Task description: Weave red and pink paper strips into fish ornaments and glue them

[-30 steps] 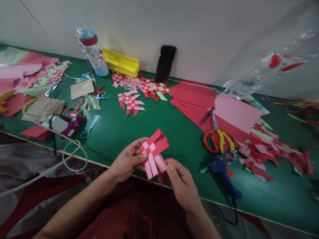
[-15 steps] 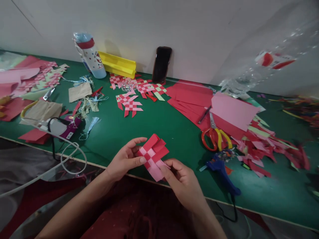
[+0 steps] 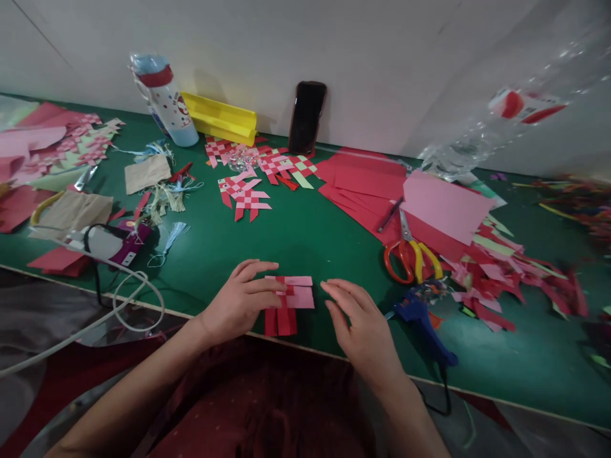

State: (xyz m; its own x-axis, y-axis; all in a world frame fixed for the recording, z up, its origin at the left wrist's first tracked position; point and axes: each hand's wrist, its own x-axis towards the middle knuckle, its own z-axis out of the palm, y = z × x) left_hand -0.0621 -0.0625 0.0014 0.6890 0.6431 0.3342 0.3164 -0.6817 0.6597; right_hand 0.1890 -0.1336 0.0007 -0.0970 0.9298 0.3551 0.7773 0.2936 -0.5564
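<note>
A pale wall (image 3: 382, 57) is met by the far edge of a green table (image 3: 229, 248). On its right half, red sheets (image 3: 367, 175) are spread out, partly covered by a pink sheet (image 3: 446, 207); a clear plastic bottle (image 3: 527, 107) is stood behind them. The right hand (image 3: 360, 324) is held fairly wide, thumb and fingertips parted. The left hand (image 3: 238, 299) is laid with fingers stretched; whether anything is gripped beneath cannot be told. A red-lidded flask (image 3: 176, 117) is placed near the wall, with a yellow holder (image 3: 219, 119) set beside it. A blue glue gun (image 3: 424, 327) is laid just below the scissors (image 3: 413, 257), whose handles are coloured red and yellow. A phone (image 3: 308, 117) is leaned upright against the wall. The red-and-pink woven piece (image 3: 300, 296) is seen near the table's front edge, between the hands, its left part covered by the left fingers, its right edge left just apart from the right fingertips. A pale blue tassel (image 3: 176, 234) is seen farther left.
</note>
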